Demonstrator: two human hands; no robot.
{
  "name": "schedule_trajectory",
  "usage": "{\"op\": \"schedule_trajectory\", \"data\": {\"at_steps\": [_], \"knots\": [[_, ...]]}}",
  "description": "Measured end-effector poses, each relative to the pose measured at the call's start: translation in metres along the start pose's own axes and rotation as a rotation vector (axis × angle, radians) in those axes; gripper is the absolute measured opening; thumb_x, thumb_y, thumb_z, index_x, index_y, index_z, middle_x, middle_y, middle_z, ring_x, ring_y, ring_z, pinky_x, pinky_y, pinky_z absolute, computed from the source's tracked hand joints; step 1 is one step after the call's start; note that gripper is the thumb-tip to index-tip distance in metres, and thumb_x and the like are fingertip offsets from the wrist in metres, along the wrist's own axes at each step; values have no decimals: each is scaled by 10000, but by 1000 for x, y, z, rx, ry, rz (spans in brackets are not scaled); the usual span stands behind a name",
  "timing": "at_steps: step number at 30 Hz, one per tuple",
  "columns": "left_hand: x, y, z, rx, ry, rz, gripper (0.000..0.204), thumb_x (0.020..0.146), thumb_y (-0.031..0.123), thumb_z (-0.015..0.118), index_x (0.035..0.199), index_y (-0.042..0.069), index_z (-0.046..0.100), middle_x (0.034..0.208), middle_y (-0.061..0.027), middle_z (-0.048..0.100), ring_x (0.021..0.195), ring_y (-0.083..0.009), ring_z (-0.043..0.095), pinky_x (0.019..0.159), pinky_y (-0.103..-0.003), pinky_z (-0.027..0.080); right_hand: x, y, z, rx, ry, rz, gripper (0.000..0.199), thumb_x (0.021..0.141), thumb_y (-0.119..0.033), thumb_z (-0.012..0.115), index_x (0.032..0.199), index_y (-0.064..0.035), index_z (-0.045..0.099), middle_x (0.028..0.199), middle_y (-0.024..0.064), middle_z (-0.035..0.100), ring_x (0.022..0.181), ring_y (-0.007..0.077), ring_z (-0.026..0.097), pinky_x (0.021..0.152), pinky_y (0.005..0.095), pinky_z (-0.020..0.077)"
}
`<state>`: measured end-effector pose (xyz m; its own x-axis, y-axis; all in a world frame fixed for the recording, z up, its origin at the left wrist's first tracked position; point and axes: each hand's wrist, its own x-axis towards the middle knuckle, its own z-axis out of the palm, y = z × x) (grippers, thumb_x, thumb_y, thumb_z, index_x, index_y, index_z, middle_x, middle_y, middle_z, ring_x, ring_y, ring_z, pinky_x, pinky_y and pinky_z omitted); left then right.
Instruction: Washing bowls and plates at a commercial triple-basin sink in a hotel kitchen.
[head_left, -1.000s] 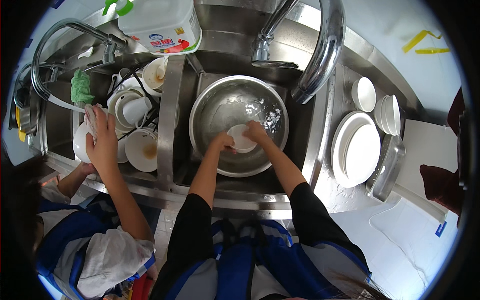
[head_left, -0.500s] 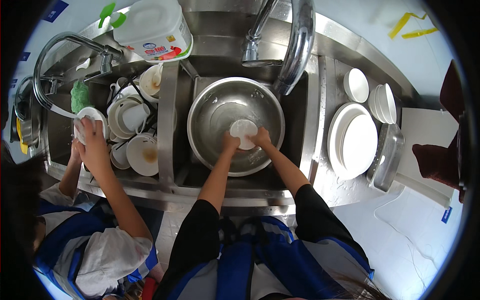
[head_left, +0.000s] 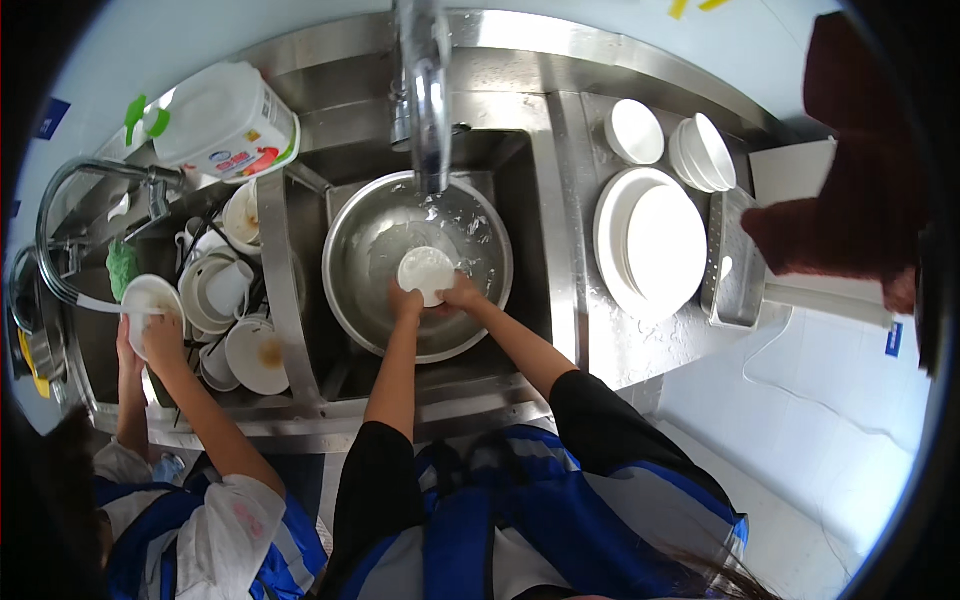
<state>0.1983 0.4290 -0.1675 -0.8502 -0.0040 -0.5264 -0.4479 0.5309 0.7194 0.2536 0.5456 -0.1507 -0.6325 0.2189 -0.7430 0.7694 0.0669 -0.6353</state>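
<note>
A small white bowl (head_left: 426,272) is held between my two hands, over a large steel basin (head_left: 345,322) of water standing in the middle sink. My left hand (head_left: 404,301) grips its near left rim, and my right hand (head_left: 463,292) closes on the right side. Water falls from the chrome faucet (head_left: 430,110) into the basin behind the bowl, with splashes on the surface. Some fingertips are hidden under the bowl.
At left a co-worker's hands (head_left: 160,335) hold a white bowl (head_left: 150,292) in another sink of dirty dishes. A white jug (head_left: 225,115) stands behind. White plates (head_left: 665,250), bowls (head_left: 634,132) and a steel tray (head_left: 730,270) sit on the right counter. Brown cloth (head_left: 830,220) hangs far right.
The view has swung right, so the sinks appear further left. Water now splashes in the basin. Both my hands still hold the bowl; the co-worker's bowl is tilted differently.
</note>
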Motion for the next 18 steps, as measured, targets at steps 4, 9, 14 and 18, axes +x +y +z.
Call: {"op": "schedule_trajectory", "data": {"at_steps": [4,9,14,18], "knots": [[-15,29,-17,315,69,341,569,642,-94,520,1194,11,433,1110,-211,528,1007,-371,538,847,-393,451,-13,-15,-14,-396,216,-61,300,793,-132,529,1066,-6,524,867,245,613,867,383,602,778,443,479],[-42,67,-46,619,97,611,573,727,-76,529,1267,56,391,1165,-166,463,1022,-362,526,819,-406,478,-47,-44,-21,-624,252,-254,361,807,-122,500,1161,-77,443,923,219,604,858,382,594,743,457,487],[-61,90,-71,642,145,1001,544,733,-80,506,1244,100,468,1198,-143,455,1078,-330,498,831,-417,469,-81,-77,-28,-606,476,-658,484,762,-132,570,1211,-91,394,897,206,589,829,372,601,714,449,498],[-74,96,-87,693,211,1266,511,721,-57,523,1214,76,493,1185,-124,472,1063,-322,514,797,-391,495,-93,-87,-39,-818,463,-823,471,737,-52,545,1183,-2,404,882,185,581,776,342,622,636,402,519]]}}
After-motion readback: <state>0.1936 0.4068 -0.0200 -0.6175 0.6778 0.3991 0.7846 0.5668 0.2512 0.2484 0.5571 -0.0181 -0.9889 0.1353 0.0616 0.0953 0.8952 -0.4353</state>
